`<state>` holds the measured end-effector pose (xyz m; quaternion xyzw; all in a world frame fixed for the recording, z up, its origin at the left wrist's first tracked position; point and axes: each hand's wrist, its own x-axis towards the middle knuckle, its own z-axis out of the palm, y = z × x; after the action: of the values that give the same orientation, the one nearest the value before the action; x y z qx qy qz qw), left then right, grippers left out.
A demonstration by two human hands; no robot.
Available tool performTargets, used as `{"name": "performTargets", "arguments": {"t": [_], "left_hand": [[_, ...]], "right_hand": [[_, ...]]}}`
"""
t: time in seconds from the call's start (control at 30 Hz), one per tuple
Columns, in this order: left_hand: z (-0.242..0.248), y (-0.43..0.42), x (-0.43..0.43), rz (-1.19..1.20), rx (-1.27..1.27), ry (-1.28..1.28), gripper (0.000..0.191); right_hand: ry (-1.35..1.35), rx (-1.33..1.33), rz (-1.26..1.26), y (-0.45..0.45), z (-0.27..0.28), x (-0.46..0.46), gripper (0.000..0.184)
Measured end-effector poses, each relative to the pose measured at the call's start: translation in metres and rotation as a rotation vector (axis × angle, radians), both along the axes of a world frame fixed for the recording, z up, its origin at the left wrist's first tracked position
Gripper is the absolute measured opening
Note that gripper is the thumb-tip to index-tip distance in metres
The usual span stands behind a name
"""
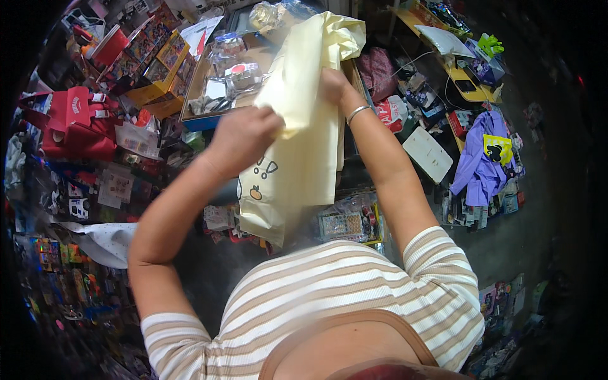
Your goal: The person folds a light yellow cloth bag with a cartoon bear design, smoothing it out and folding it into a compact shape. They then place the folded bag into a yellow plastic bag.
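A pale yellow, creased item of thin cloth or plastic (311, 175) hangs between my hands, with a cartoon print and a small orange fruit on its lower left. My left hand (247, 137) pinches a folded edge near its middle and looks slightly blurred. Higher up, my right hand (335, 88) grips the item from the right side, its fingertips hidden behind the folds. A metal bangle (357, 114) circles my right wrist. Behind the item stands a shallow blue-edged cardboard box (202, 123) holding clear plastic containers (243, 76), partly covered by the yellow material.
At left are a red bag (78, 126) and yellow display boxes (164, 78). Purple clothing (482, 156) hangs at right, below a yellow shelf (475, 90) bearing a phone (465, 85). A white board (427, 154) leans nearby. Packaged goods (342, 225) sit low before me.
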<state>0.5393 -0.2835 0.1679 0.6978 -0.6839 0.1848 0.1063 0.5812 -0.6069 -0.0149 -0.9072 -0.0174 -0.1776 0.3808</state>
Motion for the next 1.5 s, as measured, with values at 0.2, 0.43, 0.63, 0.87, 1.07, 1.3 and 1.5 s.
{"name": "performTargets", "arguments": {"t": [0.2, 0.43, 0.63, 0.87, 1.07, 1.3, 1.5], "left_hand": [[-0.106, 0.02, -0.005, 0.11, -0.121, 0.172, 0.029], [-0.151, 0.025, -0.011, 0.202, -0.169, 0.195, 0.038], [-0.118, 0.03, -0.031, 0.116, -0.409, 0.232, 0.044], [-0.088, 0.028, -0.039, 0.01, -0.508, 0.424, 0.039], [-0.077, 0.015, -0.045, -0.229, -0.388, 0.48, 0.034], [-0.115, -0.013, 0.015, 0.306, -0.621, 1.063, 0.049], [-0.135, -0.096, 0.097, 0.457, -0.395, 1.254, 0.06]], "right_hand": [[-0.007, 1.564, -0.121, 0.01, 0.037, -0.029, 0.029], [-0.175, 0.181, -0.602, 0.032, 0.07, -0.011, 0.067], [-0.478, -0.01, -0.533, 0.047, 0.074, -0.016, 0.043], [-0.312, 0.173, -0.602, 0.028, 0.114, -0.012, 0.059], [0.05, 0.028, -0.547, 0.028, 0.11, -0.025, 0.081], [0.199, 0.77, -0.484, 0.019, 0.118, -0.041, 0.078], [0.097, 0.934, -0.425, 0.039, 0.111, -0.042, 0.064]]}}
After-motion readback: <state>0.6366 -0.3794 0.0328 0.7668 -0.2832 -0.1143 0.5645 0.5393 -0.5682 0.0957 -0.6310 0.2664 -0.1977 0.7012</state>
